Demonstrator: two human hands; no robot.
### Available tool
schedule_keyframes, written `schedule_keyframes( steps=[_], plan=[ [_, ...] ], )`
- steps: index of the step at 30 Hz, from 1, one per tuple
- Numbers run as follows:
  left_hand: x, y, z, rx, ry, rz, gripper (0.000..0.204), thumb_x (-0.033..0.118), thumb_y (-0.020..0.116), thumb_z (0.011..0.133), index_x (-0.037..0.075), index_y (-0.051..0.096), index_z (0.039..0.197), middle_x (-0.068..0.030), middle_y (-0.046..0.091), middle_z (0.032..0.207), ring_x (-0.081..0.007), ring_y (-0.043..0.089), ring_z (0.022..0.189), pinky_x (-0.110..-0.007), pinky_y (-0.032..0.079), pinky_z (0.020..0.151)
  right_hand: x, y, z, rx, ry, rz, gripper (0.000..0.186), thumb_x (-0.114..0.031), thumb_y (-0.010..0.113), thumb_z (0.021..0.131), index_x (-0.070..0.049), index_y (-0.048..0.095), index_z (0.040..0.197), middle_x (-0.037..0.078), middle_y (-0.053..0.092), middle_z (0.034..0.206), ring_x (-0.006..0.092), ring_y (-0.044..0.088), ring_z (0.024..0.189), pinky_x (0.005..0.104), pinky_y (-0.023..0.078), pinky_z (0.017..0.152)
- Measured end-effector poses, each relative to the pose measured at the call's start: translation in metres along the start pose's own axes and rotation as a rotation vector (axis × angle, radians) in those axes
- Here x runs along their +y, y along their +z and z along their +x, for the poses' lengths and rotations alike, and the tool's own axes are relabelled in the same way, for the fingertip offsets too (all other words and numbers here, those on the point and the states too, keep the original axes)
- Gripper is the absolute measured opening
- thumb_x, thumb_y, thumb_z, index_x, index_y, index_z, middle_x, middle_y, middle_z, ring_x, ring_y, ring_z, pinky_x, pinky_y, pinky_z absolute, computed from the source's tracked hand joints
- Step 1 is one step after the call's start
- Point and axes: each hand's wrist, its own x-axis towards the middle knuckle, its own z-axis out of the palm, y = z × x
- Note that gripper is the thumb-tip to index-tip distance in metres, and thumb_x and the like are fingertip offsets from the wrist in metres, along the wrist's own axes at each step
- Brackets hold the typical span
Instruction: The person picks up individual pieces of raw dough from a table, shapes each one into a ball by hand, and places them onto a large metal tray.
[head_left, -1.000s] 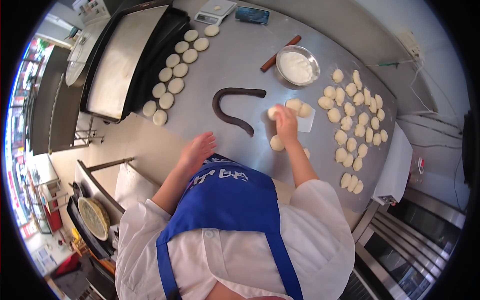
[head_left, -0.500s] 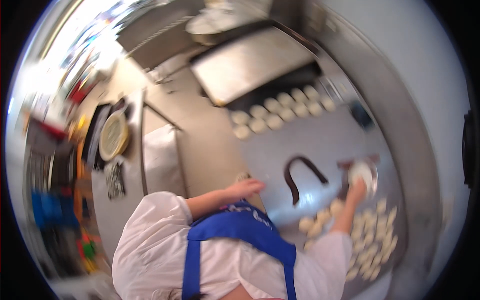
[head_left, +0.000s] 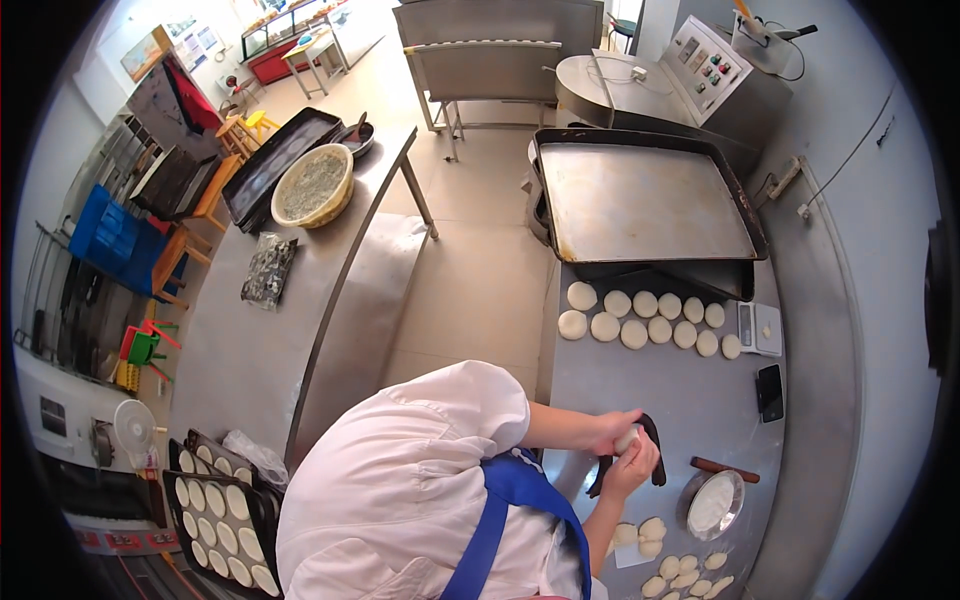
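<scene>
Over the steel worktable, my left hand (head_left: 613, 432) and my right hand (head_left: 632, 468) come together around a small white piece of dough (head_left: 627, 438). The fingers of both hands are closed about it and partly hide it. A dark brown, curved rope of soft-looking material (head_left: 656, 455) lies on the table just beneath my hands, its middle covered by them. Right of my hands stand a metal bowl of white flour (head_left: 712, 502) and a brown rolling pin (head_left: 708, 466). Round dough pieces (head_left: 651, 530) and smaller dough pieces (head_left: 685, 572) lie nearest my right forearm.
Two rows of dough rounds (head_left: 633, 333) sit before a large baking tray (head_left: 650, 200). A scale (head_left: 760, 329) and a phone (head_left: 769, 392) lie by the wall. On the left table (head_left: 240, 350) stand a basin of filling (head_left: 313, 186) and a plastic bag (head_left: 268, 270). Loaded trays (head_left: 215, 525) stand lower left.
My right hand has left the flour bowl and moved left to meet my left hand, which has come over the table. Both now hold dough above the dark rope. The view has turned.
</scene>
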Motion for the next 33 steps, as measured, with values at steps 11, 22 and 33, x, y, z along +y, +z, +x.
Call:
schedule_keyframes(
  steps=[11,22,33],
  plan=[
    [-0.016,0.002,-0.028,-0.022,0.344,0.411,0.04,0.038,0.047,0.096,0.003,0.051,0.115,-0.0061,0.058,0.105,-0.0143,0.055,0.096,-0.031,0.046,0.085,-0.033,0.017,0.015,0.13,0.379,0.771,0.047,-0.032,0.033,0.099,0.006,0.056,0.117,0.018,0.052,0.128,0.0317,0.049,0.118,0.0418,0.035,0.101],
    [0.0,0.021,-0.061,0.269,0.51,0.714,0.061,0.05,0.026,0.097,0.004,0.065,0.104,-0.0146,0.065,0.104,-0.0224,0.058,0.104,-0.032,0.041,0.093,-0.04,0.037,0.029,0.248,0.035,0.298,0.035,-0.031,0.041,0.097,-0.003,0.06,0.107,0.016,0.055,0.125,0.0336,0.049,0.118,0.0482,0.027,0.105],
    [0.028,-0.045,-0.061,0.213,0.783,1.544,0.061,0.048,0.054,0.086,0.003,0.047,0.127,-0.0152,0.054,0.123,-0.0294,0.053,0.111,-0.04,0.04,0.095,-0.022,0.054,-0.001,0.096,0.425,0.75,0.081,-0.059,0.029,0.094,0.002,0.013,0.145,0.02,0.015,0.149,0.0313,0.023,0.135,0.0418,0.019,0.11]
  ],
)
